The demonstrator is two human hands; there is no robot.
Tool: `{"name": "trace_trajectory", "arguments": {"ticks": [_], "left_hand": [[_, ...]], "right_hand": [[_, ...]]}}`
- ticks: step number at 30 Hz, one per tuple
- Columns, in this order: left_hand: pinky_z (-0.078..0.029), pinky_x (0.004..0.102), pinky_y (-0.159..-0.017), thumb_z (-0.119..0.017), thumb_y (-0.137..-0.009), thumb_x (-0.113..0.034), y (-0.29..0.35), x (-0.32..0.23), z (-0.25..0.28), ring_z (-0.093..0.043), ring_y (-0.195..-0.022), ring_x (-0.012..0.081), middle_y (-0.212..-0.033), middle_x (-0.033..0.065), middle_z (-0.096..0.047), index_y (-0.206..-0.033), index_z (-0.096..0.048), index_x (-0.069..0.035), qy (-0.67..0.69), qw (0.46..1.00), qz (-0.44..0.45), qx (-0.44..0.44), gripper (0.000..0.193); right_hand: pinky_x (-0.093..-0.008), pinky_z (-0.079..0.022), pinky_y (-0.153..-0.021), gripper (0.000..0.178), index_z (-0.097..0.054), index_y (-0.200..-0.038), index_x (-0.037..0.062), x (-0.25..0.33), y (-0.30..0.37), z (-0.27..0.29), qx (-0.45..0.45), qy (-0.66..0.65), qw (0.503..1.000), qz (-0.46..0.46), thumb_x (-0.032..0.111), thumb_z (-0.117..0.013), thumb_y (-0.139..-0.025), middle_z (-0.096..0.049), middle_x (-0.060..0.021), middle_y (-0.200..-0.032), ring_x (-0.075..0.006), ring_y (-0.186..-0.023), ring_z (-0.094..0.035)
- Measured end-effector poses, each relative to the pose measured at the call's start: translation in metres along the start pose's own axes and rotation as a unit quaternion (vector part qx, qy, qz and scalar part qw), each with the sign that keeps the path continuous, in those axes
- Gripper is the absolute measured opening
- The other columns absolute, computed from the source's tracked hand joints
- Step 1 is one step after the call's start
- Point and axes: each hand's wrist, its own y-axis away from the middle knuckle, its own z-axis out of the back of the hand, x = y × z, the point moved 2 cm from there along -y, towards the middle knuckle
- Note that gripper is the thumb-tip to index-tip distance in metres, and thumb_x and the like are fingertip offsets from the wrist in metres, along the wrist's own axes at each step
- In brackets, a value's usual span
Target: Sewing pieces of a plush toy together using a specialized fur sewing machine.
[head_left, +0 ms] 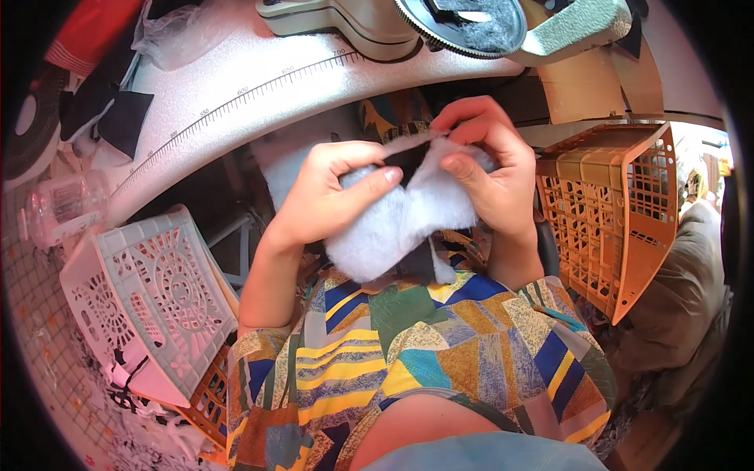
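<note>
A piece of pale, fluffy white fabric (369,247) hangs over my lap, in front of the patterned clothing. My left hand (334,188) is closed on its left side, the thumb pressed along the edge. Higher and to the right, my right hand (493,169) pinches the top edge between thumb and fingers. Between the two hands a narrow strip of the fabric stretches, with a dark gap below it. A thin end of the fabric dangles at the lower right.
The white machine table (228,94) with a printed scale curves ahead, bearing a sewing-type machine (353,27) and a round toothed disc (471,23) with fluff. A grey plastic basket (173,298) stands left, an orange crate (589,228) right. A clear jar (67,206) lies far left.
</note>
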Motion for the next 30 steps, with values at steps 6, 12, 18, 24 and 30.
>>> {"name": "trace_trajectory", "arguments": {"ticks": [6,12,18,24,30], "left_hand": [[-0.039,0.0208,-0.055,-0.058,-0.091,-0.014,0.002,0.013,0.008,-0.047,-0.065,0.0019,-0.07,-0.0046,-0.058,-0.082,-0.065,0.002,0.053,0.991,0.088,-0.089,0.02],[-0.04,0.0298,-0.051,-0.062,-0.083,-0.016,-0.006,0.01,0.01,-0.052,-0.051,0.0173,-0.061,0.0138,-0.059,-0.08,-0.065,0.001,-0.225,0.973,0.005,-0.047,0.018],[-0.041,0.0411,-0.061,-0.061,-0.072,-0.015,0.001,-0.029,0.008,-0.052,-0.06,0.0367,-0.063,0.0175,-0.056,-0.076,-0.062,-0.001,-0.296,0.952,-0.075,0.015,0.015],[-0.04,0.0365,-0.067,-0.057,-0.072,-0.009,0.005,-0.036,0.014,-0.052,-0.069,0.0308,-0.076,0.0152,-0.06,-0.094,-0.064,-0.001,-0.267,0.959,-0.059,0.081,0.024],[-0.038,0.0376,-0.067,-0.051,-0.074,-0.01,0.007,-0.032,0.014,-0.049,-0.067,0.0324,-0.073,0.0166,-0.058,-0.087,-0.06,-0.001,-0.246,0.964,-0.062,0.083,0.019]], "right_hand": [[-0.0316,-0.047,-0.065,0.02,-0.06,-0.083,0.0007,0.028,0.008,0.009,0.008,0.113,0.99,0.087,0.011,-0.074,-0.074,-0.06,-0.0098,-0.083,-0.0226,-0.074,-0.059],[-0.0324,-0.047,-0.056,0.015,-0.064,-0.087,0.003,0.052,0.002,-0.008,0.306,-0.108,0.934,0.147,0.01,-0.07,-0.075,-0.062,-0.0088,-0.075,-0.0241,-0.063,-0.059],[-0.0252,-0.044,-0.06,0.016,-0.067,-0.081,0.0019,0.017,-0.01,-0.029,0.12,-0.013,0.992,-0.028,0.014,-0.075,-0.075,-0.061,-0.0066,-0.077,-0.0135,-0.069,-0.058],[-0.0233,-0.043,-0.067,0.016,-0.07,-0.085,0.0014,0.004,-0.006,-0.034,0.107,-0.095,0.989,-0.042,0.013,-0.075,-0.075,-0.06,-0.0052,-0.084,-0.0116,-0.076,-0.056],[-0.0232,-0.045,-0.073,0.018,-0.069,-0.087,0.0011,0.012,-0.007,-0.034,0.111,-0.182,0.962,-0.169,0.01,-0.076,-0.074,-0.06,-0.0046,-0.086,-0.0106,-0.084,-0.057]]}}
